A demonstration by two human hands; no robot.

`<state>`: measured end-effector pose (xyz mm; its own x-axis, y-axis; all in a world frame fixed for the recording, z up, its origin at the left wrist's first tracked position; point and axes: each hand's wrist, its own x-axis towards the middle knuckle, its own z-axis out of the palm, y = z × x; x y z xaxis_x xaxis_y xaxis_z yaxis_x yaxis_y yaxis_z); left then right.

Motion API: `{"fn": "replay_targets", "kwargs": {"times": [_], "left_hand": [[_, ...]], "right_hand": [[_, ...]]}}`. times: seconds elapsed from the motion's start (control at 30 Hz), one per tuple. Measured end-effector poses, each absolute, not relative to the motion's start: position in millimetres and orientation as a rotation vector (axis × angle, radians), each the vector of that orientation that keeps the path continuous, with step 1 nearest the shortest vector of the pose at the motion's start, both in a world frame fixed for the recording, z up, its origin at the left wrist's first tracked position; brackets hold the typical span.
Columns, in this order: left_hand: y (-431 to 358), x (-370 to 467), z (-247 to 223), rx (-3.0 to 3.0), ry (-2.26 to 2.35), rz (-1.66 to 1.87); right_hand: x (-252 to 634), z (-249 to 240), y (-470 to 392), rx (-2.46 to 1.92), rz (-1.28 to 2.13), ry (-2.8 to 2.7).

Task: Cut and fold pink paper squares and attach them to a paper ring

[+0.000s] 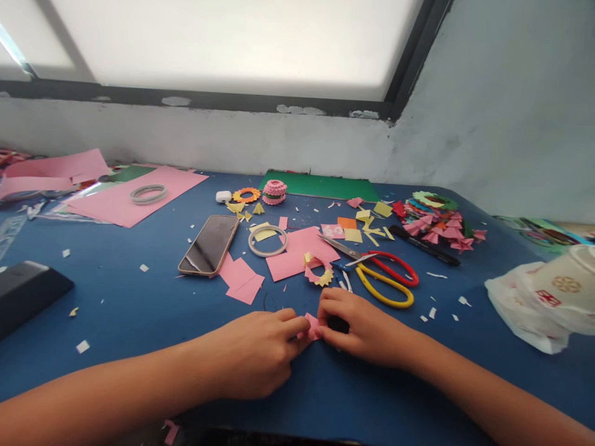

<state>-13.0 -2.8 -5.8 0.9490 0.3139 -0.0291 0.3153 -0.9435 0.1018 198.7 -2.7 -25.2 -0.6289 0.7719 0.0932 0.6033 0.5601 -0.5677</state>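
Observation:
Between my two hands is a small folded piece of pink paper [312,324], just above the blue table. My left hand [264,347] pinches its left side, and the fingertips of my right hand [356,325] are closed on its right edge. The fingers cover most of the paper, so its exact fold is hidden. Just beyond my right hand lies a pink and yellow folded-paper ring [318,271]. Scissors with red and yellow handles [383,279] rest to its right, blades pointing away to the left. Flat pink paper pieces [245,282] lie beyond my left hand.
A phone [210,244], a tape roll [268,240] and a pink sheet [302,254] lie mid-table. Folded paper pieces [432,223] are heaped at the back right, near a black marker [425,246]. A bagged cup [548,297] stands right; a dark object [30,294] sits left.

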Motion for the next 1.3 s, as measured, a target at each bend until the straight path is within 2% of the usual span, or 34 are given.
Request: {"fn": "replay_targets", "kwargs": {"times": [0.93, 1.3], "left_hand": [[-9.4, -11.4, -5.4, 3.051, 0.527, 0.02], [-8.4, -11.3, -1.2, 3.08, 0.531, -0.064]], "right_hand": [[194.6, -26.4, -5.8, -1.167, 0.618, -2.518], [205.5, -28.5, 5.7, -1.131, 0.864, -2.468]]}}
